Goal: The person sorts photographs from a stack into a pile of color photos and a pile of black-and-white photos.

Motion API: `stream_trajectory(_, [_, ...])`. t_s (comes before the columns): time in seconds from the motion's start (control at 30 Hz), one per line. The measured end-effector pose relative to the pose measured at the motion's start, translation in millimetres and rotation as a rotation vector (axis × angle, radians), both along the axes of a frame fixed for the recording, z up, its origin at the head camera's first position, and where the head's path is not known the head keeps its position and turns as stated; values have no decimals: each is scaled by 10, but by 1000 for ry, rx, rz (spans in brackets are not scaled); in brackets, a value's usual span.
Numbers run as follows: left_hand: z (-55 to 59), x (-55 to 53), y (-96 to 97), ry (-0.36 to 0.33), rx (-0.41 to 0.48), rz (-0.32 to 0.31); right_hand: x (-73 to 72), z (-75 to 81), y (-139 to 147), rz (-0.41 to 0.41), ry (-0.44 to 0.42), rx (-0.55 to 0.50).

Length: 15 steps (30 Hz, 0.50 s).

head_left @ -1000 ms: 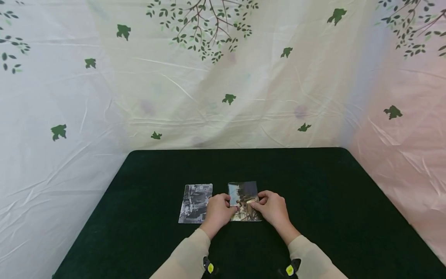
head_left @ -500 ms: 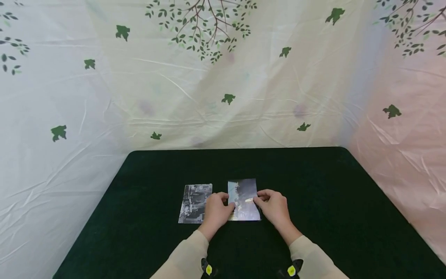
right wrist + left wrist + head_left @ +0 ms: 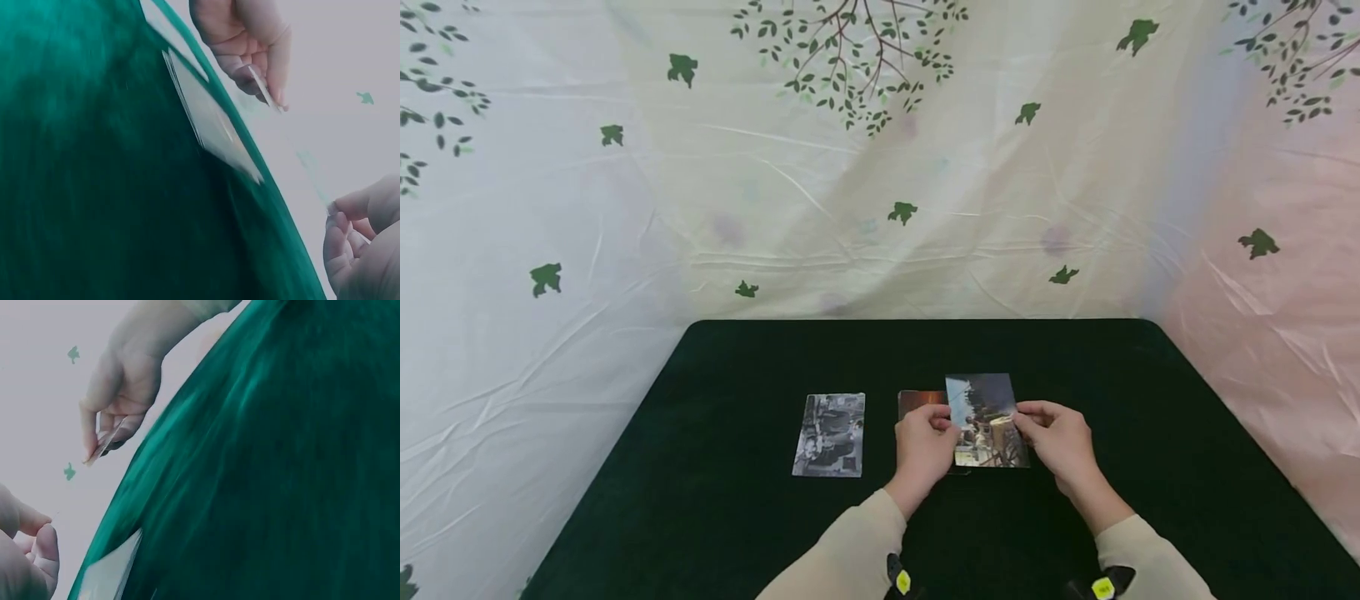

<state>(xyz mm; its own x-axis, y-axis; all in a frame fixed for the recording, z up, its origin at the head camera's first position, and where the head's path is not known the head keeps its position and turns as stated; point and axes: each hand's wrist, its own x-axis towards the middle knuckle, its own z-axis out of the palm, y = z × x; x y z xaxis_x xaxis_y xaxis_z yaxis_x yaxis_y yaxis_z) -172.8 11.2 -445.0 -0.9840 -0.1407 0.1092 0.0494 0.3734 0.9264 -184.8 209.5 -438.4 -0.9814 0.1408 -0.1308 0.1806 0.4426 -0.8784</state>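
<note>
Raised above the table, a colour picture card (image 3: 985, 400) shows sky, dark trees and pale figures. My left hand (image 3: 921, 446) pinches its left edge between thumb and fingers, and my right hand (image 3: 1060, 442) does the same at the right edge. Partly hidden behind the left hand and this card lies a reddish-brown picture card (image 3: 917, 400). The right wrist view has it as a small stack of cards (image 3: 215, 122), seen from the side. Farther left, a black-and-white picture card (image 3: 829, 437) lies flat on the cloth, apart from both hands.
A dark green cloth (image 3: 737, 517) covers the table, with rounded far corners. Behind and at the sides hangs a pale curtain (image 3: 775, 208) printed with green leaves and branches. Each wrist wears a black camera strap.
Both hands have lifted the colour card and carried it rightward, uncovering part of the reddish card beneath. The black-and-white card stays on the cloth. The head view has shifted slightly.
</note>
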Motion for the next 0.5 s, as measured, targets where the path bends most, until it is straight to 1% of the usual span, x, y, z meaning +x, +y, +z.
stream_trajectory(0.07, [-24,-9,149,-16,37,0,9,6,124,-5,7,41])
stream_trajectory(0.13, [-53,-23,293,-23,41,8,12,-3,234,-12,13,84])
stream_trajectory(0.2, [-76,-40,408,-34,40,2,15,-20,320,-19,24,129])
stream_trajectory(0.3, [-82,-65,509,-42,-27,-9,14,-62,404,-17,56,202])
stream_trajectory(0.4, [-94,-102,552,-34,-98,-39,1,-118,450,-3,86,270])
stream_trajectory(0.5, [-121,-138,584,-15,-166,-52,-18,-183,474,7,108,335])
